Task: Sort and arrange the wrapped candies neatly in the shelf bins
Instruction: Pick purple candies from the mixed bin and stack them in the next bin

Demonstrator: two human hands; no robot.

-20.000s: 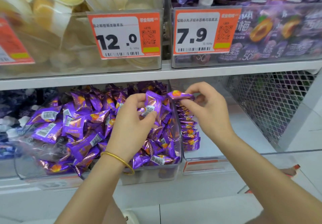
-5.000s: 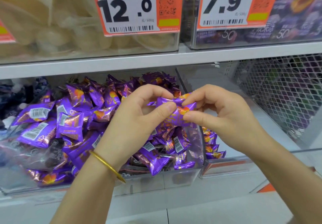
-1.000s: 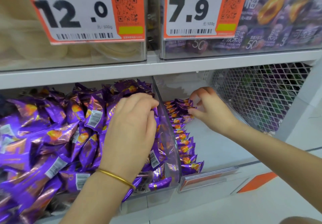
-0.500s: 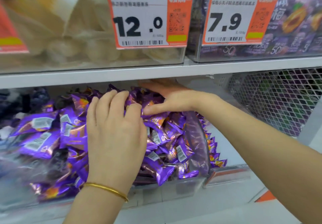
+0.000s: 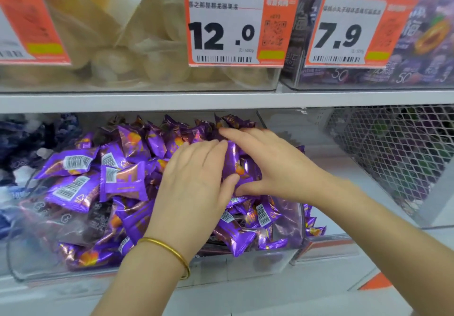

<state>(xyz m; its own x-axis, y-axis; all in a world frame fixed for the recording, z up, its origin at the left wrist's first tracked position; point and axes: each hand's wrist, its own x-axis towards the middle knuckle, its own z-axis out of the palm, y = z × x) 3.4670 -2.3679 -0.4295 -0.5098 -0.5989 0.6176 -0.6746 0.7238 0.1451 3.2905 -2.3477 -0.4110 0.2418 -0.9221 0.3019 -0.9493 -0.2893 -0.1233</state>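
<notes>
**Left hand** (image 5: 194,188): palm down on the heap of purple foil-wrapped candies (image 5: 118,180). The fingers are straight and close together, tips pointing up and to the right. It grips nothing and rests flat on the wrappers. A thin gold bangle (image 5: 169,250) sits on its wrist.

**Right hand** (image 5: 275,166): reaches in from the right, palm down. The fingers are extended leftward across the upper rear of the heap, with the thumb stretched out below them. The fingers are uncurled and nothing is seen pinched. Its forefinger lies just above the left hand's fingertips, and the two thumbs come close, so the hands frame a few candies between them. Whether the thumbs touch cannot be told.

**Goods:** the candies fill a clear plastic bin (image 5: 27,254) on the lower shelf. They are piled loosely with wrappers facing all ways, several barcode side up. In the neighbouring clear bin (image 5: 339,175) to the right, a few like candies (image 5: 313,229) stand just beside the dividing wall, mostly hidden by the right forearm.

**Surroundings:** a white shelf board (image 5: 221,100) runs above. On it stand further clear bins bearing an orange-and-white price tag marked 12.0 (image 5: 235,26) and another marked 7.9 (image 5: 351,29). A white wire mesh panel (image 5: 393,156) closes the right side.
</notes>
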